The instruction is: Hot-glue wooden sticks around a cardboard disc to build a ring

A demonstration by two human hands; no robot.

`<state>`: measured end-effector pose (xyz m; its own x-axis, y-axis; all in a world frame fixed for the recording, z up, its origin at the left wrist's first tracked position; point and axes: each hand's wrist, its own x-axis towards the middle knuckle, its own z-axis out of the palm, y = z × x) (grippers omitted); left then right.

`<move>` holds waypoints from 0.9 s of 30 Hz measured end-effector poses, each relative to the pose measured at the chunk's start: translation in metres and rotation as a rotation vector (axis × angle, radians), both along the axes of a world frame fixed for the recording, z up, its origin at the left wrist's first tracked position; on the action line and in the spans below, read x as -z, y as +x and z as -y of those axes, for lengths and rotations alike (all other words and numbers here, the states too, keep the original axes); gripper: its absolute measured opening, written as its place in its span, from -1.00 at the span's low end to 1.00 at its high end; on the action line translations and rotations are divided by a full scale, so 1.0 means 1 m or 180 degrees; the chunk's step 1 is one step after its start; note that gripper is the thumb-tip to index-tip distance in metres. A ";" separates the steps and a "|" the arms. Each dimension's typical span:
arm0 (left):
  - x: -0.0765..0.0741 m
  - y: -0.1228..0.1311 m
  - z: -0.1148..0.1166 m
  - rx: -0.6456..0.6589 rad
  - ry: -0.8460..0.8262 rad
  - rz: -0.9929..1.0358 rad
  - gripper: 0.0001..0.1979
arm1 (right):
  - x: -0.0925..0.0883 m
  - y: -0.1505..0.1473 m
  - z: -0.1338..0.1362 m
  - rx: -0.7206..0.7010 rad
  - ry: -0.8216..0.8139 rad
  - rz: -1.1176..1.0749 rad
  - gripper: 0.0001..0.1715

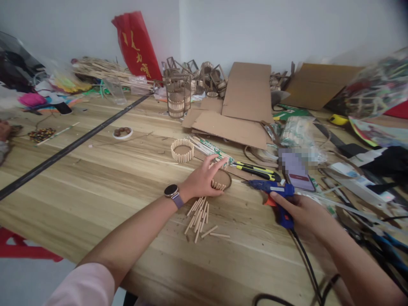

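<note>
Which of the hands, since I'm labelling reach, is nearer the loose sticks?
Left: left hand just beyond the sticks; right hand, gripping the glue gun, well off to their right.

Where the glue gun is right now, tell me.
In the head view, the blue glue gun is right of centre, held in the right hand, just below the phone.
</note>
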<state>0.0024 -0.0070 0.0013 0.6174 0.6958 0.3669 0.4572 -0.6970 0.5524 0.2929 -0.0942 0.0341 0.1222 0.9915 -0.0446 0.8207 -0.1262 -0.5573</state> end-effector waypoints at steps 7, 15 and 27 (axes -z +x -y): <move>0.000 0.000 -0.001 0.0033 -0.0017 0.0042 0.07 | -0.008 -0.011 0.011 0.0076 0.0285 0.1837 -0.41; 0.000 0.000 0.000 0.0033 0.0002 0.0056 0.06 | -0.001 -0.104 0.059 -0.2822 0.1688 0.1202 -0.77; 0.001 0.000 0.000 0.0000 0.0058 0.0045 0.08 | 0.015 -0.132 0.067 -0.2879 0.1868 0.1755 -0.65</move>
